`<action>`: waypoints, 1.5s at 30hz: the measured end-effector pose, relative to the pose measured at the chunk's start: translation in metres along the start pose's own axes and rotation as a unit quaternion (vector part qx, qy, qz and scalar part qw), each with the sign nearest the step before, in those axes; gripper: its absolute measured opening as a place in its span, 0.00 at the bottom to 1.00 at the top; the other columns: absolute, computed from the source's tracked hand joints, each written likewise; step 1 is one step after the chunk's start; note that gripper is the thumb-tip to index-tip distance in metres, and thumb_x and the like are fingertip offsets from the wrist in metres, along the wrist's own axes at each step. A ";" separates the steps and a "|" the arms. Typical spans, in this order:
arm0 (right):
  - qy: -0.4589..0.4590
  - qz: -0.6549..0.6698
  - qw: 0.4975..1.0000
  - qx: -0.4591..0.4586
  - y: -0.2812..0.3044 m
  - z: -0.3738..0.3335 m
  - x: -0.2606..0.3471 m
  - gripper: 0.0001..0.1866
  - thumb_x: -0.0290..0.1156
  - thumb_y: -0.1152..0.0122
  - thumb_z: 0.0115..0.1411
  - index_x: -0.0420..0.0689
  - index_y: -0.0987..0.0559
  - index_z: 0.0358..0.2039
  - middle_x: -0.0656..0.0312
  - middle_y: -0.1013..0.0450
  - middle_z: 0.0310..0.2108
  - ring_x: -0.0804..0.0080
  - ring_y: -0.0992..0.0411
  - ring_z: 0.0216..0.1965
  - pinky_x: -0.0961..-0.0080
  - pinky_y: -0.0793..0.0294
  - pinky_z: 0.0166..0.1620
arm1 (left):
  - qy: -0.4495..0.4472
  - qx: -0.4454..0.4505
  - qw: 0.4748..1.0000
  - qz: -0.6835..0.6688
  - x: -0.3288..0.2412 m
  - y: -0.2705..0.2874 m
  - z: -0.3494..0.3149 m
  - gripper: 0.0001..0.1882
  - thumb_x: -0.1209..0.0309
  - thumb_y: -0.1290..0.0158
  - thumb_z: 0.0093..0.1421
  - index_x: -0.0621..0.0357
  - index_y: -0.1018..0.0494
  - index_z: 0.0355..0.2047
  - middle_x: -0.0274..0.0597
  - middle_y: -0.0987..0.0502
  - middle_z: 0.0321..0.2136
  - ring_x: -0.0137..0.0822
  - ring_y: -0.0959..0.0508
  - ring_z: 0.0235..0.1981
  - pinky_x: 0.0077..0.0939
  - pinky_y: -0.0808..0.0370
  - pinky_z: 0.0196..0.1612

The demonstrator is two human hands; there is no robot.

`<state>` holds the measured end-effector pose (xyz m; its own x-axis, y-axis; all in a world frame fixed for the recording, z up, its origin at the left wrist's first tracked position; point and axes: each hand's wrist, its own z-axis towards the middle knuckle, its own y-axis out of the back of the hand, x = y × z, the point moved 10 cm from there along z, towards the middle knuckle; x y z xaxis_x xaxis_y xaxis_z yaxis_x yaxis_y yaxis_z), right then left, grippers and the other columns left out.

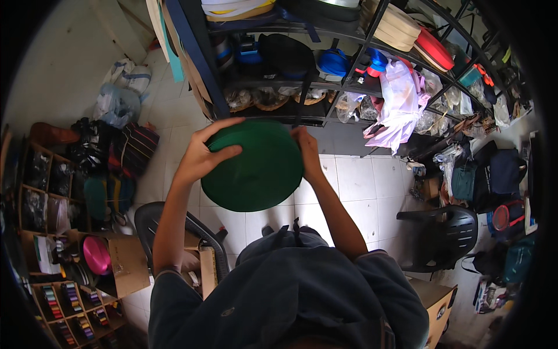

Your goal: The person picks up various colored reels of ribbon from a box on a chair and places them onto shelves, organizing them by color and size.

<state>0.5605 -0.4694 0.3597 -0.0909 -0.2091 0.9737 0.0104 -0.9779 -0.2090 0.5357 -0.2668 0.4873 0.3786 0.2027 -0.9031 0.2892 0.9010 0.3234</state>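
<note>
White tiled floor (372, 180) runs through this cramped storeroom, up to the base of a black shelving rack (362, 42), where cream rolls (398, 26) and a red roll (435, 49) lie along the upper ledges and a lilac plastic bag (395, 104) hangs past the lower front edge. I have the dark green roll of strap (253, 174) up in the air before me, just short of the rack's bottom edge as I look down. My left hand (203, 152) clamps its upper left: thumb flat across the face, fingers at the far rim. My right hand (306, 154) has its fingers bent against the right rim; I can't tell where that thumb sits. Gripping both sides probably steadies a broad coil and stops its turns slipping. Its flat face tips up towards me; being nearly round, it has little long axis, only looking slightly wider from side to side.
</note>
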 end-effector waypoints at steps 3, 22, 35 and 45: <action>0.016 0.040 0.999 -0.014 -0.001 0.002 -0.004 0.26 0.50 0.67 0.69 0.40 0.27 0.39 0.64 0.28 0.31 0.78 0.31 0.34 0.81 0.33 0.40 | 0.028 -0.049 0.995 -0.083 0.014 0.015 0.005 0.22 0.75 0.40 0.52 0.60 0.29 0.49 0.41 0.24 0.41 0.31 0.25 0.41 0.22 0.29 0.46; 0.106 -0.070 0.989 -0.069 0.014 0.035 0.041 0.20 0.34 0.55 0.66 0.39 0.39 0.56 0.54 0.31 0.46 0.68 0.34 0.48 0.74 0.37 0.52 | -0.006 -0.252 0.952 -0.175 0.042 0.031 0.050 0.22 0.74 0.42 0.55 0.68 0.31 0.50 0.47 0.26 0.43 0.33 0.26 0.43 0.25 0.30 0.48; 0.016 0.136 0.990 0.031 0.031 0.177 0.111 0.25 0.43 0.55 0.66 0.41 0.36 0.58 0.56 0.31 0.49 0.70 0.34 0.49 0.75 0.37 0.53 | -0.003 -0.291 0.923 -0.253 0.008 0.045 0.165 0.23 0.60 0.55 0.63 0.63 0.35 0.54 0.44 0.30 0.49 0.34 0.31 0.50 0.26 0.34 0.53; 0.060 0.220 0.964 0.140 0.002 0.283 0.221 0.25 0.34 0.47 0.60 0.41 0.35 0.56 0.59 0.31 0.49 0.72 0.31 0.48 0.78 0.30 0.49 | -0.101 -0.324 0.909 -0.241 -0.051 0.090 0.243 0.26 0.54 0.56 0.62 0.61 0.33 0.52 0.40 0.30 0.50 0.34 0.31 0.51 0.28 0.39 0.56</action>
<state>0.8222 -0.5202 0.5998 -0.1309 -0.6176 0.7756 0.3407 -0.7627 -0.5498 0.7563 -0.2889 0.6314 0.5171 -0.2919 -0.8046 -0.0900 0.9163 -0.3903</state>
